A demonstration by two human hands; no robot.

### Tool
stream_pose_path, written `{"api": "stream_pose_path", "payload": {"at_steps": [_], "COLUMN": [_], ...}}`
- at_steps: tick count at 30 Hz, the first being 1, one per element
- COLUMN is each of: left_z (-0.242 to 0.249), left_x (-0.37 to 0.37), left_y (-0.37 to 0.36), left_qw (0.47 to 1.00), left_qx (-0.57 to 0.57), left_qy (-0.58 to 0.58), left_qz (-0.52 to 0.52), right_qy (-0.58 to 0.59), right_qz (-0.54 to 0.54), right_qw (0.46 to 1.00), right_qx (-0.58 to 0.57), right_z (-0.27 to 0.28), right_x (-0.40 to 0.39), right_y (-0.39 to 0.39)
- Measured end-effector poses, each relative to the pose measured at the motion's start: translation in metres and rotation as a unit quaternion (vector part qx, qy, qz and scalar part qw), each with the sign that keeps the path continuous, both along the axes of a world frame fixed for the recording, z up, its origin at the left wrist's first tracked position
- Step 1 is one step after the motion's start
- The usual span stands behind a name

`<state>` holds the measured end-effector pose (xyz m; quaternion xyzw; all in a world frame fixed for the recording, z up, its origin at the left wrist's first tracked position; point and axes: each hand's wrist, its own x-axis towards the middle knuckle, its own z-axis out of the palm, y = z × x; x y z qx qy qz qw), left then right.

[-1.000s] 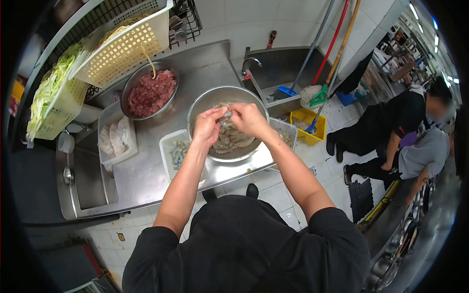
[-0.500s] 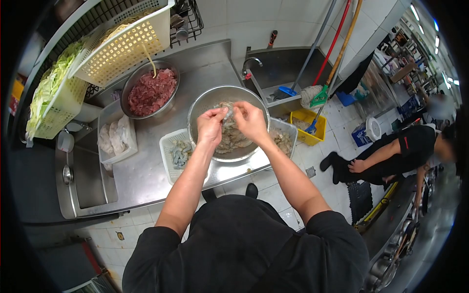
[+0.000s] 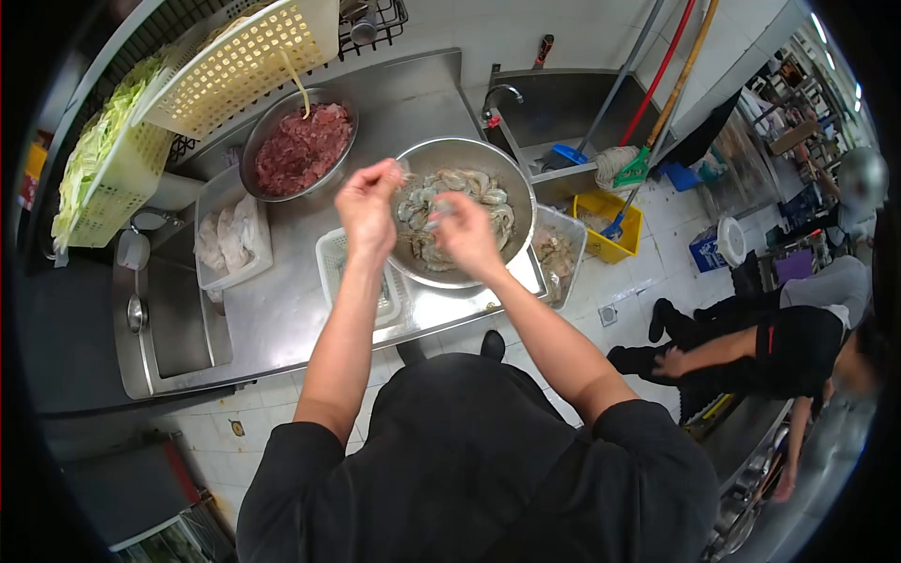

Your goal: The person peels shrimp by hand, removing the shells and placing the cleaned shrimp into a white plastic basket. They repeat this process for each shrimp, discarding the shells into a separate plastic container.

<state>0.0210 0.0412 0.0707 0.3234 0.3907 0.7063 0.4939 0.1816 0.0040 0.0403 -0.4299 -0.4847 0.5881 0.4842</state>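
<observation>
Pinching something indistinct (image 3: pixel 405 173) in left hand (image 3: pixel 369 202); holding blurred right hand (image 3: pixel 466 236) over shrimp (image 3: pixel 477 184) in bowl (image 3: pixel 516 176) near surface's (image 3: pixel 267 310) front edge, cannot tell grip; partly hiding white basket (image 3: pixel 326 270).

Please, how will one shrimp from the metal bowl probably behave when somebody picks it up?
The shrimp may be slippery, since the pile looks wet and shiny. It could bend softly, as several lie curled in the bowl. It is probably light, being small beside that bowl.
</observation>
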Motion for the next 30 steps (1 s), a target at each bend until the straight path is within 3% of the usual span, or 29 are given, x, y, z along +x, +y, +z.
{"api": "stream_pose_path", "payload": {"at_steps": [3,5,8,10,11,13,15,17,19,20,21,22,25,26,28,30], "left_z": [0.027,0.035,0.047,0.031,0.023,-0.003,-0.037,-0.091,-0.083,-0.077,-0.068,-0.059,-0.052,-0.053,-0.065,-0.045], "left_x": [-0.002,0.019,0.086,0.142,0.17,0.215,0.25,0.269,0.264,0.256,0.246,0.232,0.221,0.225,0.232,0.236], "left_y": [0.004,0.008,0.013,0.027,0.032,0.041,0.052,0.067,0.068,0.07,0.079,0.084,0.099,0.099,0.103,0.101], "left_qw": [0.999,0.996,0.979,0.95,0.906,0.872,0.793,0.763,0.751,0.74,0.719,0.736,0.723,0.722,0.748,0.722], "left_qx": [-0.001,-0.011,-0.005,0.037,0.042,-0.001,0.016,0.097,0.104,0.109,0.063,0.064,-0.082,-0.079,-0.024,0.013], "left_qy": [0.035,0.071,0.19,0.29,0.412,0.444,0.543,0.558,0.576,0.593,0.628,0.619,0.544,0.546,0.395,0.455], "left_qz": [-0.009,-0.054,-0.078,-0.107,-0.086,-0.205,-0.274,-0.31,-0.306,-0.298,-0.291,-0.267,-0.418,-0.418,-0.533,-0.521], "right_qy": [-0.1,-0.213,-0.25,-0.261,-0.267,-0.292,-0.204,-0.18,-0.254,-0.237,-0.236,-0.225,-0.22,-0.274,-0.401,-0.538], "right_qz": [0.168,0.137,0.179,0.157,0.139,0.163,0.12,0.082,-0.038,-0.066,-0.076,-0.088,-0.112,-0.08,-0.013,0.0], "right_qw": [0.973,0.947,0.919,0.917,0.915,0.912,0.952,0.969,0.954,0.956,0.956,0.957,0.953,0.942,0.904,0.836], "right_qx": [0.124,0.198,0.248,0.257,0.268,0.238,0.192,0.15,0.158,0.158,0.155,0.161,0.175,0.175,0.148,0.108], "right_z": [-0.02,-0.025,-0.055,-0.051,-0.047,-0.042,-0.067,-0.046,-0.051,-0.051,-0.052,-0.053,-0.055,-0.057,-0.059,-0.088], "right_x": [-0.032,-0.034,-0.018,-0.002,0.008,0.026,0.043,0.058,0.074,0.082,0.088,0.094,0.101,0.099,0.09,0.07], "right_y": [-0.015,-0.019,-0.008,-0.02,-0.028,-0.041,-0.058,-0.07,-0.079,-0.084,-0.085,-0.085,-0.074,-0.064,-0.037,0.007]}}
